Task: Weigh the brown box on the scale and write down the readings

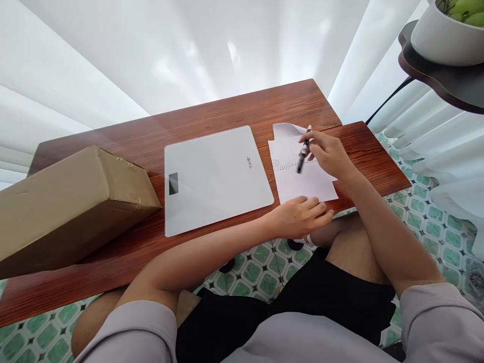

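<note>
My right hand (328, 152) is closed on a dark pen with pale bands (301, 164), held slanting above the paper with its lower end slightly blurred. Beneath it lie white paper sheets (298, 187), slightly fanned, with small writing and one circled mark at the left. My left hand (302, 218) rests at the near edge of the sheets and the table, its fingers loosely stretched and holding nothing. To the left of the paper a flat white bathroom scale (215, 181) lies on the table, its small display dark.
A brown cardboard box (71, 201) stands at the left on the wooden table (295, 98). White curtains (189, 50) hang behind. At the upper right, a white pot (446, 40) with green plants sits on a dark wavy-edged stand (434, 80).
</note>
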`<state>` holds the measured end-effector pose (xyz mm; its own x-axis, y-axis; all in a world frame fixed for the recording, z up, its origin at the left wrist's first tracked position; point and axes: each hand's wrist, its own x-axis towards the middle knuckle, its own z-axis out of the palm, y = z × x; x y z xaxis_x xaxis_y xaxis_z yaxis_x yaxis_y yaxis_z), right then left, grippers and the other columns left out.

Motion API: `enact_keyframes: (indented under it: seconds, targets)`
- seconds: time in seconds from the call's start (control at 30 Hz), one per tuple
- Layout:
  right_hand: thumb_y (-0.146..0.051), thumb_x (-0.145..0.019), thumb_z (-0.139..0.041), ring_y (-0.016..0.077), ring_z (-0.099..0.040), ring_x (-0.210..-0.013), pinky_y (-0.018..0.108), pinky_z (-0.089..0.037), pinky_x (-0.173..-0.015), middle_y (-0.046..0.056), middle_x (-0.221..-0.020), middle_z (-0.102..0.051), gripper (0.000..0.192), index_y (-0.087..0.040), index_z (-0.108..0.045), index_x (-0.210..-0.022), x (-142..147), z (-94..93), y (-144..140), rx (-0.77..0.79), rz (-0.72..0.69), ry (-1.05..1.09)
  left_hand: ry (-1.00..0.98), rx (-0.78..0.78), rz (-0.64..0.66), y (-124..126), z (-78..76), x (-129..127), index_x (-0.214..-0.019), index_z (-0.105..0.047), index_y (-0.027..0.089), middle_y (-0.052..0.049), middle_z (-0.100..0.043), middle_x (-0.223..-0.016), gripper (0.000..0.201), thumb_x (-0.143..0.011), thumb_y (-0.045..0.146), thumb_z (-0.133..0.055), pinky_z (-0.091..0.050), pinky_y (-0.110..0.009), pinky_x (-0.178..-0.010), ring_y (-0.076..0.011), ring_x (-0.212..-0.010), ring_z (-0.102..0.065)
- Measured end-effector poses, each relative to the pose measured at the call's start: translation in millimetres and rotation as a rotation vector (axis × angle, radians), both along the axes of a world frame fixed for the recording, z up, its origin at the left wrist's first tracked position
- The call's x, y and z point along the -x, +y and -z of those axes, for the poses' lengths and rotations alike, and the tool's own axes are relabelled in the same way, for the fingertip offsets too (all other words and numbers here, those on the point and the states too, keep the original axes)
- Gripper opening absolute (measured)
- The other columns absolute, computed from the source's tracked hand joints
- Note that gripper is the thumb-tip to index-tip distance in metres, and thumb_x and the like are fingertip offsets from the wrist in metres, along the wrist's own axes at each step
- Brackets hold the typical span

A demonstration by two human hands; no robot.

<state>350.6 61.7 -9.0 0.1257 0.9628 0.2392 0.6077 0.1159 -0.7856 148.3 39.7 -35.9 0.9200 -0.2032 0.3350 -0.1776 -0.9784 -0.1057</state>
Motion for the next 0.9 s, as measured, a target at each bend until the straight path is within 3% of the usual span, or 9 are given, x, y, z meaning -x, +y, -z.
enact_keyframes:
  seconds: [0.07,0.17,0.27,0.33,0.43,0.5,0.6,0.77,0.9]
  targets:
    - [-0.025,-0.089,-0.058,0.0218,-0.069,-0.081,0.034,-0.056,-0.073,0.002,-0.083,-0.07,0.019,-0.022,-0.065,-0.106,0.5,-1.1,1.1,-0.059,0.028,0.095,0.009,0.013,-0.01,0.1,-0.7,-0.1,-0.131,-0.058,0.01,-0.015,-0.064,-0.12,0.036,-0.099,0.015,-0.043,-0.044,-0.033,-0.074,-0.0225,-0.101,-0.061]
    - [-0.044,-0.086,-0.073,0.0194,-0.062,-0.073,0.033,-0.054,-0.069,0.0,-0.075,-0.06,0.024,-0.023,-0.062,-0.089,4.0,-2.2,2.2,-0.145,0.111,0.026,0.015,0.027,-0.023,-0.2,-0.2,-0.3,-0.131,-0.057,0.009,-0.015,-0.064,-0.12,0.036,-0.098,0.015,-0.043,-0.044,-0.034,-0.074,-0.0223,-0.099,-0.06]
    - [-0.058,-0.101,-0.049,0.0165,-0.052,-0.061,0.033,-0.049,-0.065,0.0,-0.063,-0.046,0.045,-0.023,-0.058,-0.074,8.3,-0.8,1.9,-0.215,0.158,0.04,0.015,0.041,-0.03,-0.6,1.0,-0.7,-0.132,-0.056,0.009,-0.014,-0.065,-0.12,0.037,-0.098,0.015,-0.042,-0.044,-0.034,-0.073,-0.0226,-0.1,-0.06]
    - [-0.058,-0.105,-0.036,0.0166,-0.052,-0.058,0.032,-0.048,-0.06,-0.001,-0.06,-0.046,0.048,-0.024,-0.063,-0.085,10.7,1.4,0.7,-0.186,0.099,0.143,0.018,0.059,-0.035,-0.6,0.8,-1.1,-0.132,-0.056,0.009,-0.013,-0.066,-0.117,0.037,-0.099,0.015,-0.041,-0.044,-0.034,-0.072,-0.0227,-0.101,-0.061]
    - [-0.06,-0.102,-0.044,0.0179,-0.062,-0.061,0.03,-0.049,-0.052,0.0,-0.07,-0.063,0.04,-0.024,-0.061,-0.105,13.4,6.1,-1.1,-0.035,-0.029,0.304,0.026,0.076,-0.034,-0.2,-1.6,-1.4,-0.131,-0.057,0.009,-0.014,-0.067,-0.112,0.036,-0.1,0.016,-0.041,-0.044,-0.034,-0.072,-0.0228,-0.101,-0.061]
    - [-0.061,-0.097,-0.055,0.0181,-0.063,-0.059,0.03,-0.049,-0.05,0.002,-0.071,-0.067,0.039,-0.023,-0.058,-0.088,15.0,10.3,-1.4,0.025,-0.043,0.3,0.038,0.076,-0.031,0.0,-3.6,-1.5,-0.131,-0.056,0.009,-0.014,-0.067,-0.113,0.036,-0.099,0.015,-0.041,-0.043,-0.035,-0.071,-0.0228,-0.1,-0.061]
    - [-0.058,-0.091,-0.067,0.0148,-0.051,-0.044,0.031,-0.044,-0.046,-0.002,-0.052,-0.055,0.046,-0.025,-0.045,-0.067,18.0,17.3,-0.6,-0.026,-0.001,0.175,0.07,0.075,-0.038,-0.2,-5.1,-1.7,-0.133,-0.055,0.009,-0.013,-0.067,-0.115,0.038,-0.099,0.015,-0.04,-0.043,-0.035,-0.069,-0.0225,-0.099,-0.06]
    - [-0.045,-0.099,-0.056,0.0148,-0.049,-0.038,0.03,-0.039,-0.04,-0.003,-0.048,-0.054,0.036,-0.025,-0.051,-0.069,22.7,23.8,-1.3,-0.01,-0.037,0.148,0.041,0.076,-0.044,-1.4,-1.8,-2.3,-0.129,-0.058,0.01,-0.013,-0.067,-0.112,0.035,-0.099,0.014,-0.039,-0.041,-0.035,-0.068,-0.0221,-0.097,-0.061]
    - [-0.037,-0.09,-0.069,0.015,-0.052,-0.038,0.028,-0.037,-0.038,-0.003,-0.047,-0.054,0.037,-0.024,-0.046,-0.065,23.5,25.9,-1.3,-0.041,-0.015,0.071,0.031,0.075,-0.046,-1.4,0.1,-2.0,-0.127,-0.058,0.01,-0.013,-0.067,-0.11,0.034,-0.099,0.013,-0.039,-0.04,-0.035,-0.067,-0.0228,-0.096,-0.061]
